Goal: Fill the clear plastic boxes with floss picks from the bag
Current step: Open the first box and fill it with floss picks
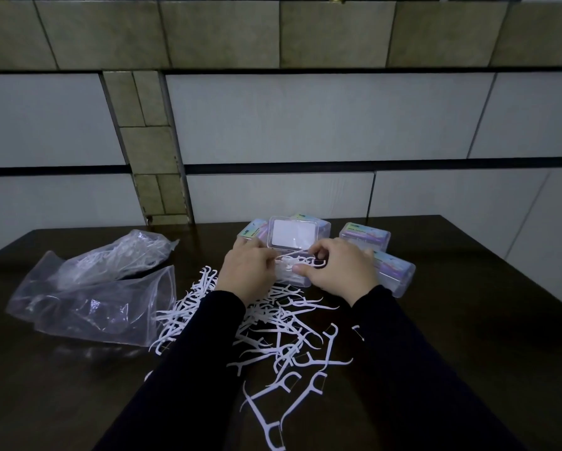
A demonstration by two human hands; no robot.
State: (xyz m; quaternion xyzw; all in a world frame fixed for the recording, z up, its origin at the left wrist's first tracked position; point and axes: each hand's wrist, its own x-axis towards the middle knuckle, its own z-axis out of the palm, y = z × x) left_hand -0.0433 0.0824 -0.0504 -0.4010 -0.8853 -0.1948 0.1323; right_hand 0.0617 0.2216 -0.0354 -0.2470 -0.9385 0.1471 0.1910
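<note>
Open clear box [292, 271] sits between both hands at table centre, lid [291, 237] raised behind it. Left hand [247, 271] and right hand [338, 271] both have fingers curled, pinching a bundle of floss picks [301, 260] over the box. Loose picks [286, 346] lie scattered nearer the person, under the forearms. Bag [104, 297] lies well left. Closed boxes [366, 239] stand behind and right.

A dark wooden table [78, 385] fills the lower half of the frame. At left lies a crumpled clear plastic bag [100, 297]. White floss picks [283, 346] are strewn across the lower centre. At upper centre sit clear plastic boxes [364, 237], one open box [294, 271] nearest.
</note>
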